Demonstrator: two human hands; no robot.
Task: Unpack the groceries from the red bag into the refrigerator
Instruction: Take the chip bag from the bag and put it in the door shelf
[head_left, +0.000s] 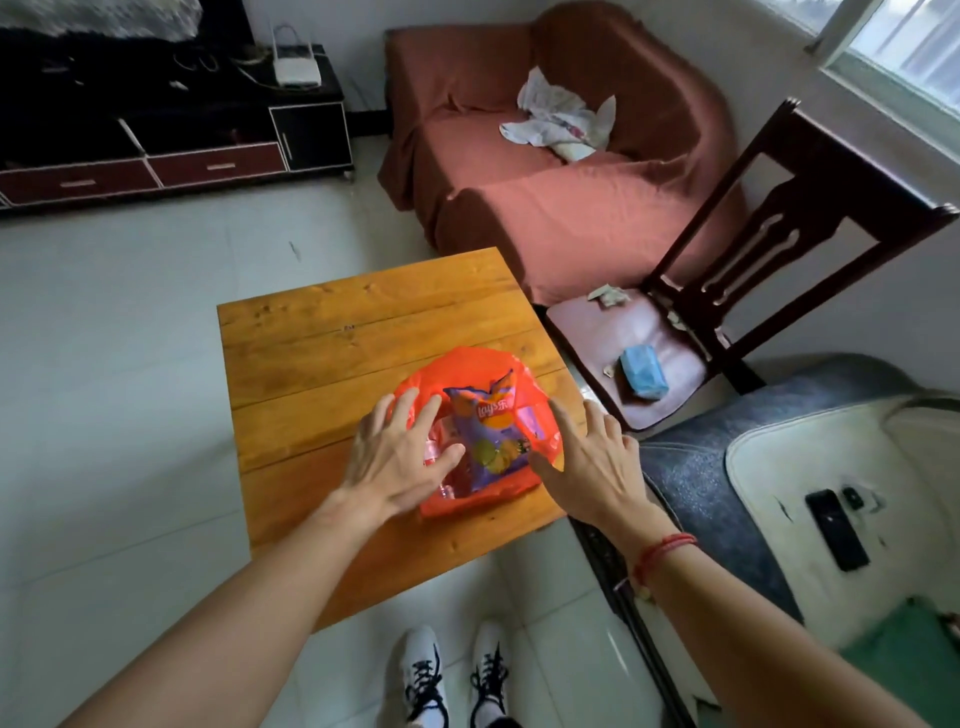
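A red plastic bag (467, 371) lies open on the small wooden table (337, 338). A purple Lay's chip packet (491, 431) shows inside it, with clear plastic-wrapped items beside it at the left. My left hand (397, 454) hovers with spread fingers over the bag's left side. At the bag's right edge my right hand (592, 467) is also spread, its thumb touching the red plastic. Neither hand holds anything. No refrigerator is in view.
A dark wooden chair (769, 249) with a blue tissue pack (643, 373) stands right of the table. Behind it is a red-covered sofa (545, 208); a dark TV cabinet (171, 140) is at the back left. A scooter (810, 483) stands close at my right.
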